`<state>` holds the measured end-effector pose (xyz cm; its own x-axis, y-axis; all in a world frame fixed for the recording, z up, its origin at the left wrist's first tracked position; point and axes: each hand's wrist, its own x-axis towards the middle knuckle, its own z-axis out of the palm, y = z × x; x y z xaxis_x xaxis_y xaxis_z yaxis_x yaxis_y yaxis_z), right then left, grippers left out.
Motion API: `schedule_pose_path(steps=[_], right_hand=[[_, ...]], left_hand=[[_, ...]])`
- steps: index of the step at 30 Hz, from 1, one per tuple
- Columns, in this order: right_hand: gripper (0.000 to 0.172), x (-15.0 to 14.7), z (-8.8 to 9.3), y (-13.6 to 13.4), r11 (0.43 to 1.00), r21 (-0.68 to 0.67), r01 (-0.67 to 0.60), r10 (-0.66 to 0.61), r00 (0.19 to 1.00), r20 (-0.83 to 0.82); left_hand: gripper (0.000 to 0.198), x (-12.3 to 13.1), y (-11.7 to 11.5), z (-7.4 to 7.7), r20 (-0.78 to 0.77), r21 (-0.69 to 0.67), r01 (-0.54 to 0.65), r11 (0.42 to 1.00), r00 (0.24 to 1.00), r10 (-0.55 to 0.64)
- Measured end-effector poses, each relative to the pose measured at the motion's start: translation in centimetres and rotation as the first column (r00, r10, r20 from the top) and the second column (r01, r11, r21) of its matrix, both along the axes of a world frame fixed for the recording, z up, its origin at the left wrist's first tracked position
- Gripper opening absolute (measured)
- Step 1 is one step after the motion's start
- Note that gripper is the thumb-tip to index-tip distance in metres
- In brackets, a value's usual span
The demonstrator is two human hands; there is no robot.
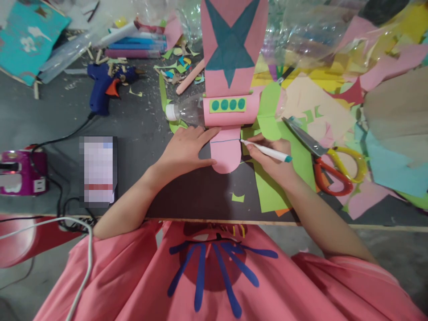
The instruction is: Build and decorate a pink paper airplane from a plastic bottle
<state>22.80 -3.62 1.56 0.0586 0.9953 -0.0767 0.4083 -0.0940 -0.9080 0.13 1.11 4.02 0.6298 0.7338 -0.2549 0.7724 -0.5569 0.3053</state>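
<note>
My right hand (272,160) grips a white marker (267,150) with a teal end, its tip at the right edge of a pink paper tab (226,156). A dark line crosses the tab, which has a rounded lower end. Lying flat with fingers spread, my left hand (185,147) touches the tab's left side. Just above is a clear plastic bottle (190,110) on its side, wrapped in pink paper (230,117) that bears a green strip with teal dots (228,104). Behind it stands a pink panel with a teal star (230,40).
Scissors (321,156) lie on paper scraps at the right, by green paper (284,178). At the left are a blue glue gun (100,87) with its cord, a phone (98,171) and a purple box (25,171). Several markers (137,44) lie at the back. The table's front edge (214,220) is near me.
</note>
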Motion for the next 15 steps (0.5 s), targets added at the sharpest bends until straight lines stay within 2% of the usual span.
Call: schedule_pose_path(steps=[6, 15], right_hand=[[0.001, 0.03, -0.28, -0.14, 0.999, 0.023, -0.028, 0.028, 1.0, 0.009], [0.004, -0.17, 0.33, -0.44, 0.994, 0.032, -0.108, 0.107, 0.993, 0.043]], left_hand=[[0.071, 0.01, 0.0, -0.06, -0.004, -0.004, -0.005, 1.0, 1.0, 0.005], [0.072, 0.02, 0.03, -0.03, 0.001, -0.005, -0.009, 1.0, 1.0, 0.009]])
